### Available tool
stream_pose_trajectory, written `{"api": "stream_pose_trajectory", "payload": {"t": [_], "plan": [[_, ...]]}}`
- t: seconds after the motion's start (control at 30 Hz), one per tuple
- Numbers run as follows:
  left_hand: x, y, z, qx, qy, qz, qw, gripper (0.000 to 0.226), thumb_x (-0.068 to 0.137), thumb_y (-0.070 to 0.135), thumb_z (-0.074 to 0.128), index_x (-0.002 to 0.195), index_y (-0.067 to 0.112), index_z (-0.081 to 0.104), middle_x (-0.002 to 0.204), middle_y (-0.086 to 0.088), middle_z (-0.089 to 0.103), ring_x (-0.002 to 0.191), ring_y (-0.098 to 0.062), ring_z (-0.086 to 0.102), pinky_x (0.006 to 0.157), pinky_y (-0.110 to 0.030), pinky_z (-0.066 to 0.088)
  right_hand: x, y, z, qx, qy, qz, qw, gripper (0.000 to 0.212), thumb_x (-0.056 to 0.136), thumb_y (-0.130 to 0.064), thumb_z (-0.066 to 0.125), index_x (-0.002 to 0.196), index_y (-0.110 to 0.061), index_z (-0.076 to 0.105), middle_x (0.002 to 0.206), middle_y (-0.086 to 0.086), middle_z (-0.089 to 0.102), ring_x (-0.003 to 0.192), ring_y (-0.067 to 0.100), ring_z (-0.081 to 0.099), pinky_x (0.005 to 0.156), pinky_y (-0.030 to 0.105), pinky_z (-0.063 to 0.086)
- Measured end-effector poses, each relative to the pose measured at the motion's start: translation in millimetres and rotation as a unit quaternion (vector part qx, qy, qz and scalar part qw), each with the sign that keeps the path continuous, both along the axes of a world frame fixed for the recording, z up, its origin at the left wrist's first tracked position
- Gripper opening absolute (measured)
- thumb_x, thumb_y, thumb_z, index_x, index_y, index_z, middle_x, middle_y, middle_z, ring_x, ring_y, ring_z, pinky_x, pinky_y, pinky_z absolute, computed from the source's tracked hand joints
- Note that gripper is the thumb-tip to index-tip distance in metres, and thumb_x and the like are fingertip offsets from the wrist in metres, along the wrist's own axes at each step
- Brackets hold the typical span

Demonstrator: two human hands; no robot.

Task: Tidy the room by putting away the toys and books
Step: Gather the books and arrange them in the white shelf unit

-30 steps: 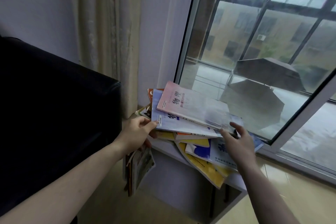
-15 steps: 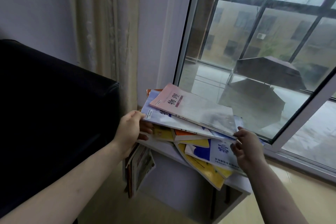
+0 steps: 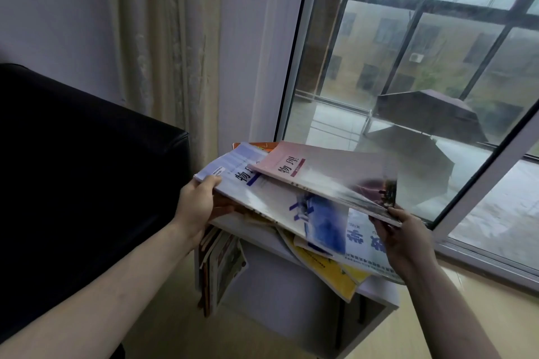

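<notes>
Right at the centre of the frame, two books are held tilted above a messy pile. The left hand [image 3: 198, 202] grips the left corner of the pale blue book [image 3: 262, 198], thumb on its cover and fingers curled beneath. The right hand [image 3: 401, 234], at lower right of centre, pinches the lower right corner of the pink book [image 3: 329, 172], which lies on top of the blue one and overlaps its upper right part. Both covers carry large printed characters.

Under the held pair, a white and blue book [image 3: 361, 245] and a yellow book [image 3: 329, 271] lie askew on the top of a white shelf unit [image 3: 376, 290], their corners jutting past its front edge. An orange cover [image 3: 262, 145] peeks out behind the blue book, toward the upper centre. Below the left hand, several thin books [image 3: 221, 265] stand or lean against the left side of the shelf unit; whether they sit inside it or beside it is probably not readable from here.

A black sofa arm [image 3: 87, 169] fills the left of the frame, with a beige curtain [image 3: 166, 38] hanging behind it in the upper left. The window [image 3: 408, 81] takes up the upper right, and its white frame runs down to the right edge.
</notes>
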State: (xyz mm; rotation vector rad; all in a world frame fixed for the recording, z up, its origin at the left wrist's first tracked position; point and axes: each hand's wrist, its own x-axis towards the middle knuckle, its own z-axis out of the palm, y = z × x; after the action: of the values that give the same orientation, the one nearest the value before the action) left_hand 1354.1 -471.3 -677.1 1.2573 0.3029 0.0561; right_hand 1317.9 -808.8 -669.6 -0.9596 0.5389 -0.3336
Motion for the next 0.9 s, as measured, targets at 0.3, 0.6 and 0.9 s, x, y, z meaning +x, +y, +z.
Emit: {"api": "stream_pose_trajectory", "payload": {"t": [0.3,0.6,0.9], "plan": [[-0.7,-9.3,-0.9,-0.03,0.025,-0.051,0.998,0.021,0.108,0.023,0.047,0.114,0.015,0.066,0.104,-0.009,0.076,0.095,-0.03,0.072,0.078,-0.045,0.062,-27.6,12.1,21.6,0.079,-0.12,0.156,0.977,0.034,0.097,-0.003,0.044,0.124,-0.005,0.065,0.112,0.015,0.074,0.095,0.021,0.076,0.072,0.023,0.062],[-1.5,-7.2,-5.7,0.023,-0.037,-0.087,0.995,0.034,0.11,0.025,0.037,0.114,0.033,0.069,0.093,0.0,0.08,0.076,-0.016,0.076,0.067,-0.037,0.061,-27.7,36.7,-1.8,-0.203,0.09,0.224,0.949,0.024,0.105,-0.008,0.046,0.115,-0.01,0.069,0.108,0.017,0.072,0.09,0.026,0.07,0.058,0.031,0.06],[-5.3,-6.9,-3.6,0.049,-0.032,-0.116,0.992,0.03,0.108,0.019,0.042,0.115,0.028,0.07,0.101,-0.003,0.078,0.093,-0.026,0.075,0.071,-0.036,0.062,-21.2,35.5,-1.0,-0.148,0.029,0.199,0.968,0.017,0.104,-0.01,0.051,0.093,-0.011,0.064,0.075,0.004,0.056,0.053,0.007,0.049,0.036,0.015,0.036]]}}
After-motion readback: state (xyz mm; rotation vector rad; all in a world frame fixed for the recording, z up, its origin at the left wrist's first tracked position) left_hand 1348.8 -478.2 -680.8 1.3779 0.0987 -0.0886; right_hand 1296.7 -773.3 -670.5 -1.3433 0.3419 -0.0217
